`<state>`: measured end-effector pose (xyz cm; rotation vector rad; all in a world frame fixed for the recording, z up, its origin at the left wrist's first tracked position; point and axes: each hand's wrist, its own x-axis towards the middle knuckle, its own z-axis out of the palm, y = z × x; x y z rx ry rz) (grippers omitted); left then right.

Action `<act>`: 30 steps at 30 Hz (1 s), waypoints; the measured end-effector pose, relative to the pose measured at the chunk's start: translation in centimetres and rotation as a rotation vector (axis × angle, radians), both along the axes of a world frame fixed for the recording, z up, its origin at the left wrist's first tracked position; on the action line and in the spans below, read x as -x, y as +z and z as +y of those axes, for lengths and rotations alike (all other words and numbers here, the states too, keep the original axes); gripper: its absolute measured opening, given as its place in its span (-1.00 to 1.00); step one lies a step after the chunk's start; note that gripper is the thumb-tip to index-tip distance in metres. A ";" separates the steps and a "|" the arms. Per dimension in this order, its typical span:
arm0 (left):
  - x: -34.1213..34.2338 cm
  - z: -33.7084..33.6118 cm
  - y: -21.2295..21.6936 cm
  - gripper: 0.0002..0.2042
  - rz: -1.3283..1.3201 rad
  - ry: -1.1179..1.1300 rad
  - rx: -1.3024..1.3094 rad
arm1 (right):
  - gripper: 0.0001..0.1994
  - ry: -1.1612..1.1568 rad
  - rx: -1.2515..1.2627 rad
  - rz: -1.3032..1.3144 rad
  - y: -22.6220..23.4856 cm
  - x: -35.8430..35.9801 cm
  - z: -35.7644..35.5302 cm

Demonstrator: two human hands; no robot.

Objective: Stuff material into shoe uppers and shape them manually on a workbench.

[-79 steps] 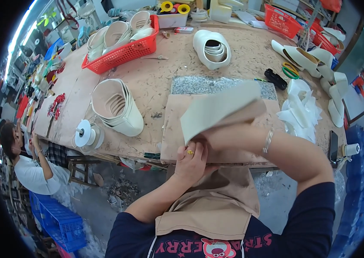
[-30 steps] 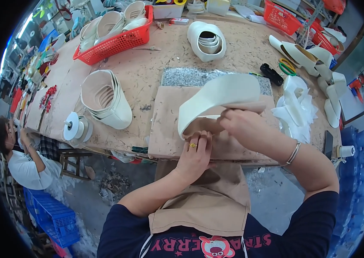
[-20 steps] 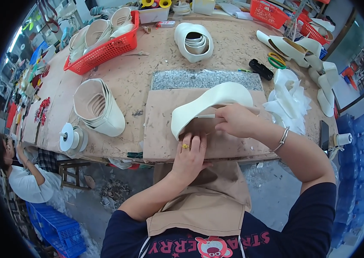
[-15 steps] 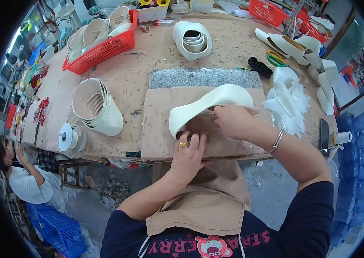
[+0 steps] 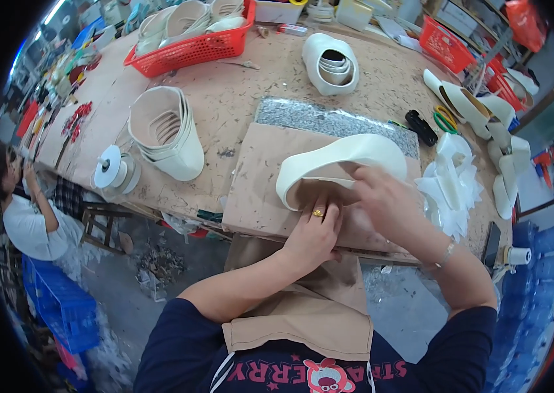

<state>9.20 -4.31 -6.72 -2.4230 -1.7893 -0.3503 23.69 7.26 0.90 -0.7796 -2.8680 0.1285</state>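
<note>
A white shoe upper (image 5: 382, 150) with a brown lining lies on its side on a brown-covered board, its opening toward me. My left hand (image 5: 316, 232), a gold ring on one finger, grips the near edge, fingertips inside against the lining. Over the right part of the opening hangs my right hand (image 5: 388, 200). Motion blurs its fingers, and whether anything is between them cannot be told. On the left stands a nested stack of white uppers (image 5: 175, 144). Another white upper (image 5: 330, 64) with pieces nested inside sits beyond the board.
A red basket (image 5: 191, 56) of uppers is far left, near a white spool (image 5: 112, 168). On the right are white scraps (image 5: 450, 177), green-and-yellow scissors (image 5: 445, 120), a black object (image 5: 421, 128) and a phone (image 5: 492, 243). A seated person (image 5: 34, 209) works at far left.
My right hand has drawn back out of the upper's opening, toward me, and is now blurred. My left hand keeps its place at the near edge. The whole view has shifted and tilted.
</note>
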 end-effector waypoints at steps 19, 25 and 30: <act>-0.8 0.2 -0.1 0.05 0.065 0.041 -0.042 | -0.91 -0.022 -0.090 -0.135 -0.3 -1.2 0.2; -0.8 0.6 0.0 0.01 0.040 0.034 -0.027 | -0.89 -0.307 0.098 -0.066 -2.0 -0.9 -0.2; -1.2 0.6 1.3 0.01 -0.072 0.071 0.057 | -0.87 -0.356 0.027 -0.068 -2.3 -0.1 -1.2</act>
